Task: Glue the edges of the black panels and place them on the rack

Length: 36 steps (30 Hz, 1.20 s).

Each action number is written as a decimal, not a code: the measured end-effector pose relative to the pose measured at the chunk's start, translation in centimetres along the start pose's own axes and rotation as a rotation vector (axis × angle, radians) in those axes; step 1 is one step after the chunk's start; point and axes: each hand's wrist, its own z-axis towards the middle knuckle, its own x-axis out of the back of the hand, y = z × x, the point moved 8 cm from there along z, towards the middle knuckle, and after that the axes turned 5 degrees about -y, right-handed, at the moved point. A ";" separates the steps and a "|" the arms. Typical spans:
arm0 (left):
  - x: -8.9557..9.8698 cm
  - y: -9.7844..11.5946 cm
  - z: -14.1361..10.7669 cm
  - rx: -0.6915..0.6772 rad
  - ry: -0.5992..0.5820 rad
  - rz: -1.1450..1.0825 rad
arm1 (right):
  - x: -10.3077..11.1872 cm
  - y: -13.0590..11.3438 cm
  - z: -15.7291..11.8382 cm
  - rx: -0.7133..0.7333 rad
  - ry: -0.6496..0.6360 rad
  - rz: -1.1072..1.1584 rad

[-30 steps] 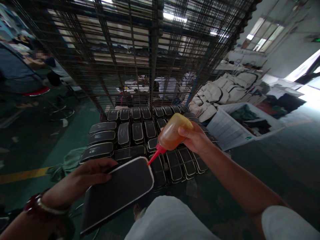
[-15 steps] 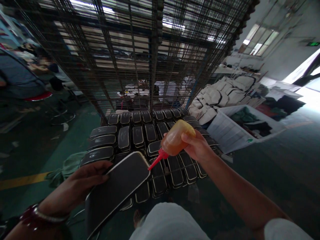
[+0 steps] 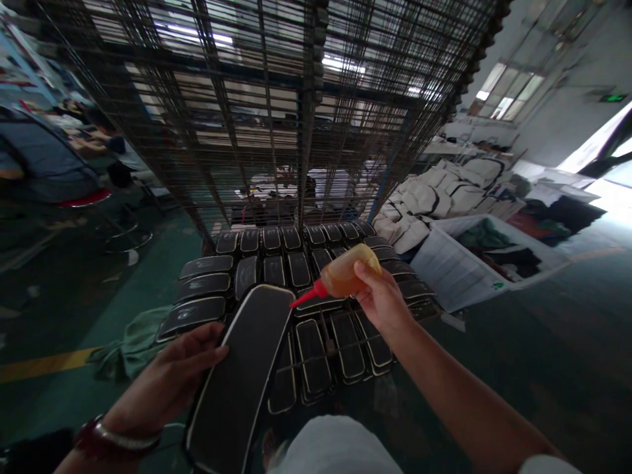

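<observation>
Over rows of pale-edged black pieces [image 3: 314,359] slants a long, round-cornered black panel [image 3: 241,368] with pale rim, one side pinched by the left hand [image 3: 185,361]. The right hand [image 3: 384,301] grips a translucent amber bottle [image 3: 345,271], red tapered nozzle [image 3: 307,294] angled down at the panel's corner.

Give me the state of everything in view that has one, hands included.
Left hand: gripping the black panel by its edge
Right hand: gripping the bottle
Black panel: held tilted
Bottle: tipped, amber liquid inside
Red nozzle: tip at the panel's corner, contact unclear
Dark pieces: stacked in rows
White bin: open-topped, holding cloth
Green cloth: crumpled on the floor
Green sign: lit
</observation>
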 end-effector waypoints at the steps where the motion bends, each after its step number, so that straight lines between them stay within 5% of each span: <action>1: 0.1 0.0 0.2 0.002 -0.007 -0.005 | -0.1 0.2 -0.1 -0.009 -0.001 0.002; 11: 0.4 -0.1 1.5 -0.045 -0.019 -0.070 | -1.5 1.6 -2.9 -0.069 -0.058 0.004; 36: 2.3 0.1 2.3 -0.077 0.196 -0.196 | -4.7 3.9 -9.0 -0.151 -0.346 0.015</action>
